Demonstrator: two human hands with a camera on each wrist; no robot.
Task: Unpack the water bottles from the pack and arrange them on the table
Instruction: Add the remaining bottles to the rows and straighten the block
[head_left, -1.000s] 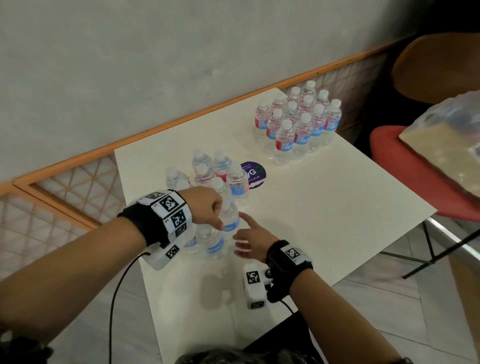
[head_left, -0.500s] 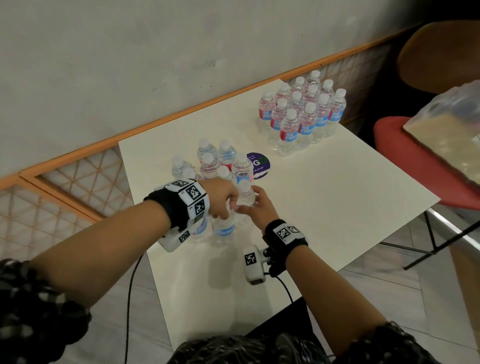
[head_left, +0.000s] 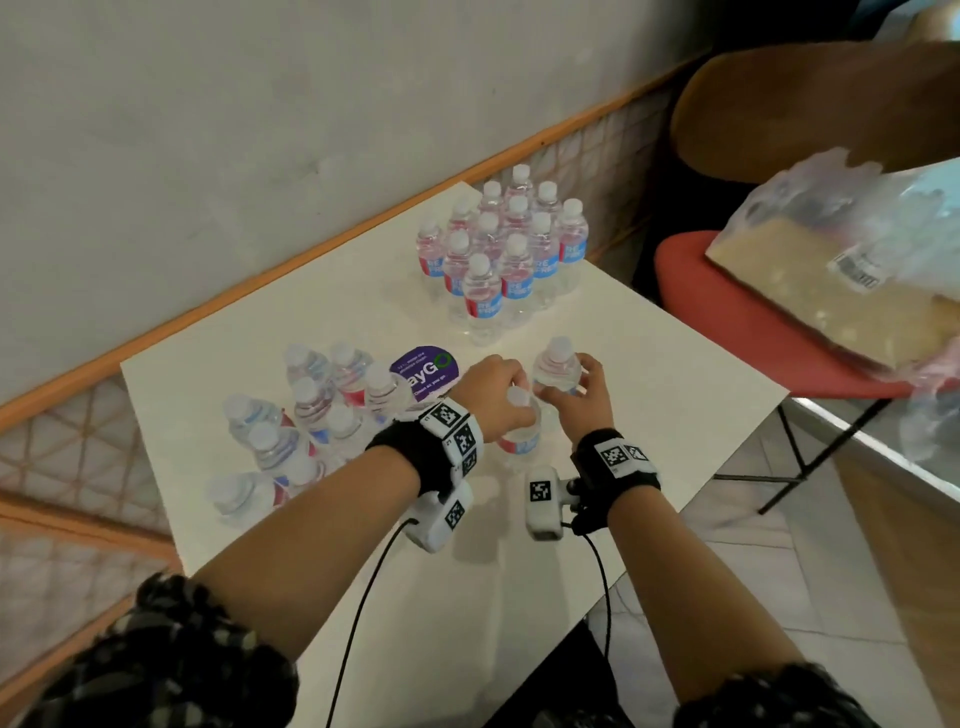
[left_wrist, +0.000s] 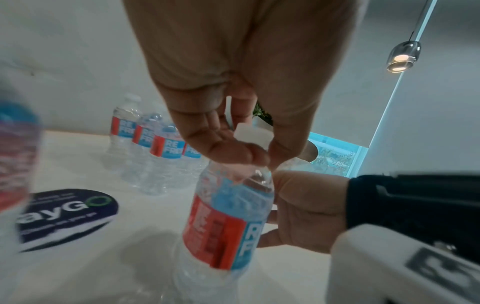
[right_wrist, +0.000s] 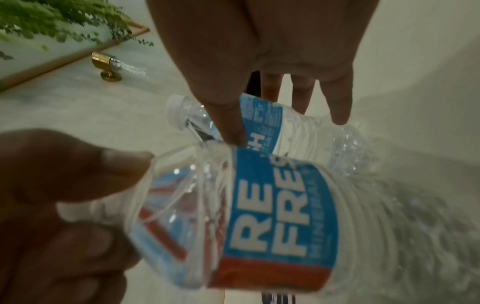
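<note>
Two water bottles are sitting in the person's hands at the middle of the white desk (head_left: 597, 364). The left hand (head_left: 493, 392) is curling over the shoulder of the nearer bottle (head_left: 519, 431), its fingers (left_wrist: 228, 148) pinching just under the white cap; that bottle is standing with its red and blue label facing the wrist camera, though whether its base is touching the desk is hard to judge. The right hand (head_left: 579, 397) is wrapping its grip around the second bottle (head_left: 557, 366), just beside the first at about one o'clock from it, thumb (right_wrist: 228, 115) on the label and the other fingers spreading along the far side.

At about nine o'clock from the hands, a loose cluster of bottles (head_left: 306, 421) is standing and leaning together, blurred at the edges. Between that cluster and the hands a round purple sticker (head_left: 423, 371) is lying flat on the desk. At twelve o'clock, near the far corner, a tight block of upright bottles (head_left: 506, 254) is standing in rows. Off at two o'clock, well apart from the desk, a torn plastic pack wrapper (head_left: 852, 244) is resting on a red chair (head_left: 737, 306).
</note>
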